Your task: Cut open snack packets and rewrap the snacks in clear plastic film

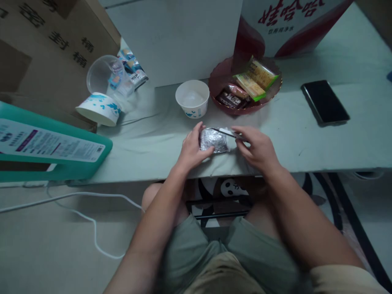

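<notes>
Head view: we look down on a pale green tabletop (294, 143), with both hands working at its near edge.
Far left: a teal box (55, 151) lies flat, and a white cable (92, 222) trails on the floor below it.
Left rear: an overturned paper bowl (98, 109), with a clear lid (102, 73) and small sachets (133, 72) just beside it.
Centre rear: an open paper cup (192, 98) stands upright, near the hands but apart from them.
Left hand (192, 150): grip closed on the left end of the silvery packet (214, 141).
Packet: lies at the tabletop's near edge, between the two hands.
Right hand (257, 149): grip pinched at the packet's upper right edge, where a thin dark strip (225, 131) runs along the top. We cannot tell what the strip is.
Right rear: a red dish (214, 77) of wrapped snacks, with a dark phone (325, 101) well apart to the right.
Step, as we judge: working the packet's top edge open.
Next move calls for: the left grip firm as an anchor, the right drawing along the seam, and the packet kept level so nothing spills.
</notes>
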Demonstrator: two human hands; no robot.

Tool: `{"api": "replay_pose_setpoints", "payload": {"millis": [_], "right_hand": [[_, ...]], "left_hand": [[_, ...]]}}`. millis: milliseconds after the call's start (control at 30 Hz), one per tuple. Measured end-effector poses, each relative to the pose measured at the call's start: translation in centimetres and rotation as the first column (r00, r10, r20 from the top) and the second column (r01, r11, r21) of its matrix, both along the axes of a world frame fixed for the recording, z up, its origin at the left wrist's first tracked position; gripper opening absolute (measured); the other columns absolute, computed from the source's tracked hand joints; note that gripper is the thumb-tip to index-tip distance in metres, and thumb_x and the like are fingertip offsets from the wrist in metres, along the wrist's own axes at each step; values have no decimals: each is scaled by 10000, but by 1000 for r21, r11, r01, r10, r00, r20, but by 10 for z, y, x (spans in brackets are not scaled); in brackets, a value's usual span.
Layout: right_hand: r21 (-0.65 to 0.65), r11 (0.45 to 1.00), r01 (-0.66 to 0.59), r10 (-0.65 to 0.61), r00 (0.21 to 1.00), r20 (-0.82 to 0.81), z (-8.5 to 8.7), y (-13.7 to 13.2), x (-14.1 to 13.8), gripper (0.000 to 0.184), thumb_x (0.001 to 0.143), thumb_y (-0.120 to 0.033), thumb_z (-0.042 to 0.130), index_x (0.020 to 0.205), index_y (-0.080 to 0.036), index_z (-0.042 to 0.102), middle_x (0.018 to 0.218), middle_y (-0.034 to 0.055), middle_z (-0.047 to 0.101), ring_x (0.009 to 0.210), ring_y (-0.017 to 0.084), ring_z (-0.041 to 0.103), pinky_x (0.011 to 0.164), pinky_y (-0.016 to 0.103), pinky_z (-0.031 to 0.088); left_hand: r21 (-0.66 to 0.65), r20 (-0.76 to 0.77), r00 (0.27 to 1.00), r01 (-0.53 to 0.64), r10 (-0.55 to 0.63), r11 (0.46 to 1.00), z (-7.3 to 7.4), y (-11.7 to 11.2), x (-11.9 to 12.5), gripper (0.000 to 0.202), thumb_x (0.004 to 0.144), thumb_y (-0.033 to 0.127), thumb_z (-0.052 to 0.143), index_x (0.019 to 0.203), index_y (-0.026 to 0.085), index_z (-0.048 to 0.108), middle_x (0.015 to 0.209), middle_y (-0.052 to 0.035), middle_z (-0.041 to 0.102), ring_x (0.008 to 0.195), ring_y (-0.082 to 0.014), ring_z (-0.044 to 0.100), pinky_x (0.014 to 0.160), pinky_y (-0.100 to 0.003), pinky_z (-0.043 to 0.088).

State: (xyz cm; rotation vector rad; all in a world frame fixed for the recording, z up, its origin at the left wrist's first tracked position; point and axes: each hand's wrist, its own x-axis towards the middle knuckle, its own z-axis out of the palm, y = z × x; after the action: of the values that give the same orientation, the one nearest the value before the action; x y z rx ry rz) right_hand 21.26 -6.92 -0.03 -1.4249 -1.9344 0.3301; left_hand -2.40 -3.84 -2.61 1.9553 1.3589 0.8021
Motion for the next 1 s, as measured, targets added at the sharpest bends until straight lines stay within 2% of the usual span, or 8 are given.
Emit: {"api": "replay_pose_setpoints", "payload": {"millis": [100,267,367,500,633,733,867,1000], "right_hand": [[44,998,-51,54,997,-64,3,0,0,221,941,-281,594,1060,-245,777,1051,61,813,945,229,763,820,352,593],[-12,981,-193,193,981,10,-2,11,-9,246,945,-275,583,1032,-281,812,1037,41,824,934,227,777,809,351,590],[-95,989,-114,120,991,57,-6,11,8,253,915,-275,599,1035,-303,821,1051,36,824,925,248,778,788,370,583],[-210,978,-9,2,1000,-30,-7,-1,57,225,853,-311,631,966,-272,822,998,51,825,909,256,777,822,381,585],[-203,957,205,-217,975,-38,-9,-9,87,230,792,-324,634,937,-225,783,925,78,806,834,258,749,779,393,567],[-143,929,340,-330,940,93,-11,-4,82,211,789,-266,593,934,-223,740,962,96,778,914,280,714,820,428,523],[-65,877,475,-434,844,316,-10,3,62,237,807,-193,545,977,-227,708,1114,129,725,1148,343,616,919,512,437],[-29,960,280,-273,952,139,-10,6,35,283,802,-164,522,1027,-223,684,1145,129,720,1123,311,629,970,483,461]], "left_hand": [[-43,4,1000,0,0,999,-1,2,2,998,755,313,773,1592,224,238,1499,-189,572,1375,-367,548,1133,-555,439],[-51,-1,1000,26,-26,998,1,6,0,1076,745,332,782,1624,227,170,1503,-183,575,1326,-341,592,1102,-519,472],[-45,-1,1000,31,-31,999,0,7,-1,1052,754,370,786,1618,240,201,1506,-176,575,1321,-337,596,1112,-515,462],[-47,-21,1000,22,-23,999,0,9,-1,996,752,378,786,1587,214,267,1517,-198,558,1334,-357,579,1115,-535,450],[61,-2,1000,-12,12,998,6,8,2,776,774,390,763,1451,204,434,1488,-174,560,1356,-330,550,1115,-475,455],[150,-3,999,-41,42,988,10,5,11,634,724,415,807,1261,201,546,1348,-142,619,1280,-309,579,1095,-449,468],[116,-6,996,-92,93,989,12,2,16,310,757,228,704,1052,204,611,1274,-122,643,1243,-276,604,1071,-428,481],[59,70,950,-308,304,950,17,7,-2,150,773,122,564,879,205,631,1206,-101,681,1175,-243,635,961,-373,525]]}}
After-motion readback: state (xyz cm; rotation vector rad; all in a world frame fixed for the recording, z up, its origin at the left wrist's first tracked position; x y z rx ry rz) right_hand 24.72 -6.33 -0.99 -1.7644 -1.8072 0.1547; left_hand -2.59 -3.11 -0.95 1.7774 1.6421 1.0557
